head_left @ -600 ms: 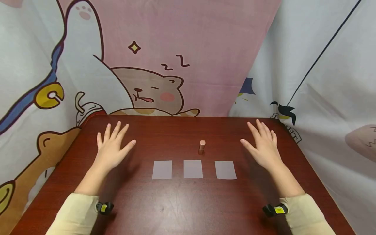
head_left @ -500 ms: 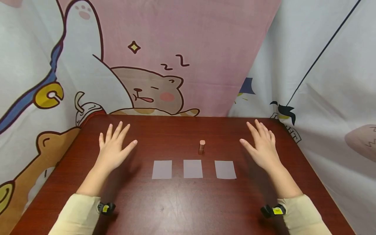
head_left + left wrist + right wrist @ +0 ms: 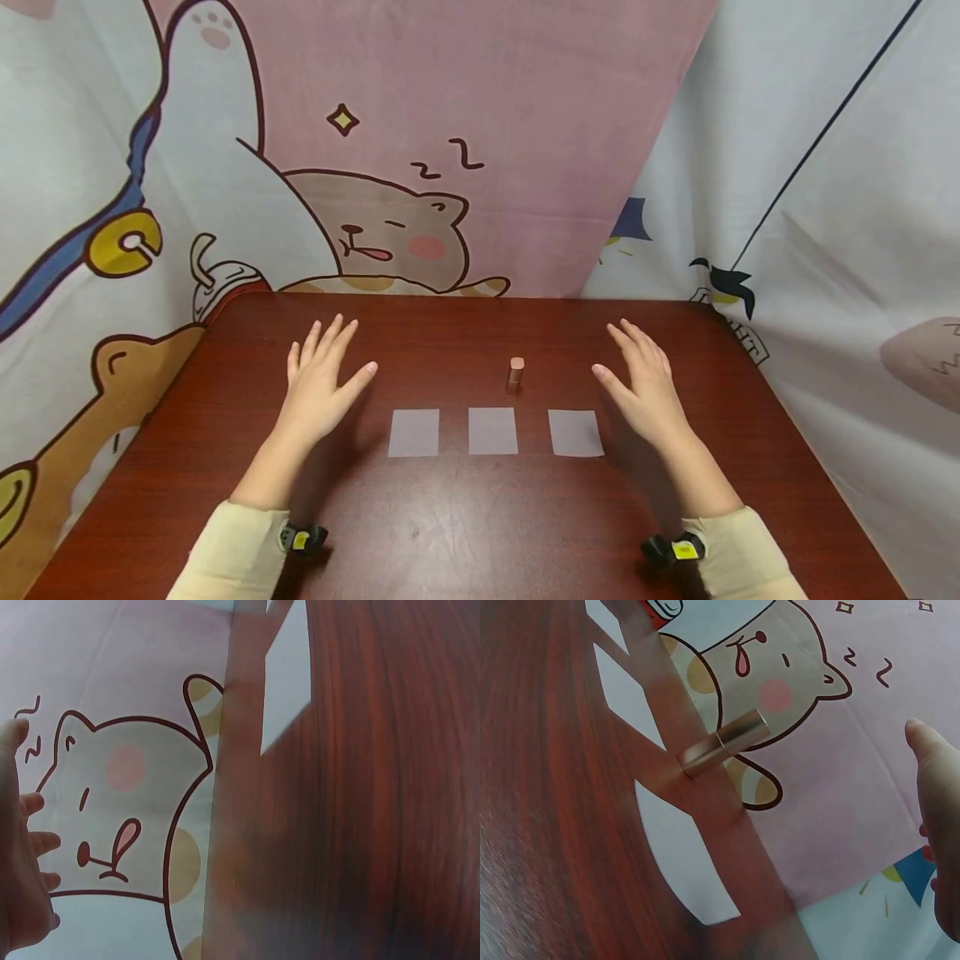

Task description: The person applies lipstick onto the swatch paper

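A small copper-coloured tube like a lipstick (image 3: 515, 375) stands upright on the brown table, behind three white paper squares in a row: left square (image 3: 414, 433), middle square (image 3: 492, 431) and right square (image 3: 575, 433). My left hand (image 3: 321, 383) is spread above the table, to the left of the squares, holding nothing. On the other side my right hand (image 3: 641, 387) hovers with fingers extended, nearest to the right square and the tube. The right wrist view shows the metallic tube (image 3: 724, 744) beyond the squares, with the right thumb (image 3: 930, 765) at the edge.
The brown table (image 3: 450, 533) reaches back to a cloth backdrop (image 3: 525, 125) printed with cartoon animals. More white cloth (image 3: 840, 250) hangs along the right side. A black band with a yellow label (image 3: 303, 540) is on the left wrist; the right wrist wears a similar band (image 3: 673, 550).
Both hands have moved inward, the left hand to the right and the right hand to the left. The tube and paper squares have stayed in place.
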Demonstrator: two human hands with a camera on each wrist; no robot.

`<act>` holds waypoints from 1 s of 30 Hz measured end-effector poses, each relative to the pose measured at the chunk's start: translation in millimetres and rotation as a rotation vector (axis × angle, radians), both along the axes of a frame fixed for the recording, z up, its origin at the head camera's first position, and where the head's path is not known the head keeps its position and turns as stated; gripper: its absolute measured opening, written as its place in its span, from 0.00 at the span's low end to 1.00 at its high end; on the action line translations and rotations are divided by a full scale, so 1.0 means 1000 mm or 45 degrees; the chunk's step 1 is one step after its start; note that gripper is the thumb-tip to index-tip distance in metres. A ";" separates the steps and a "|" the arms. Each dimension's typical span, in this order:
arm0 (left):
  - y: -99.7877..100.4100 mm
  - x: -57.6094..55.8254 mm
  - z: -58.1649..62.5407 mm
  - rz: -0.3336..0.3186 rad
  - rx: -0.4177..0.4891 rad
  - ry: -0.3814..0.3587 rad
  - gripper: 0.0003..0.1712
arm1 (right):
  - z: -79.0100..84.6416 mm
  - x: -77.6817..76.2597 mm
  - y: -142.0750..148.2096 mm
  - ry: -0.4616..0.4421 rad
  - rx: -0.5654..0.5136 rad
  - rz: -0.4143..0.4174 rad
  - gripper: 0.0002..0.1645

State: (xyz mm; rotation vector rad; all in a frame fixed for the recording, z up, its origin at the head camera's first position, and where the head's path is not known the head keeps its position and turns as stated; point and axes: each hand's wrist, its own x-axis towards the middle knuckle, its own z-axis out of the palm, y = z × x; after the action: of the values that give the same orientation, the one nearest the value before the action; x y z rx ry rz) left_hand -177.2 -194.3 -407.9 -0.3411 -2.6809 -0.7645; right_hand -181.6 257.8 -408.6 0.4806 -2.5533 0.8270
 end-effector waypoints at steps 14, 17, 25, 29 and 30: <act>0.030 0.005 -0.007 -0.064 0.230 0.088 0.39 | -0.020 -0.003 -0.034 -0.066 -0.164 0.076 0.37; 0.036 0.006 -0.007 -0.079 0.273 0.106 0.39 | -0.027 -0.004 -0.042 -0.132 -0.204 0.072 0.37; 0.053 0.008 -0.003 -0.117 0.387 0.119 0.37 | -0.044 -0.007 -0.061 -0.271 -0.296 0.057 0.37; 0.061 0.008 0.000 -0.135 0.454 0.130 0.37 | -0.052 -0.011 -0.069 -0.321 -0.329 0.063 0.36; 0.063 0.008 0.001 -0.142 0.474 0.131 0.37 | -0.054 -0.012 -0.071 -0.335 -0.333 0.064 0.36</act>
State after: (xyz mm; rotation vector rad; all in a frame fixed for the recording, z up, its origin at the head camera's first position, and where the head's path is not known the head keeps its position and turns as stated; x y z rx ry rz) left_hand -169.1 -131.0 -406.6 -0.4222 -2.3747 -1.2187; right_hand -193.3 187.1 -463.1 0.3750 -2.6178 1.2978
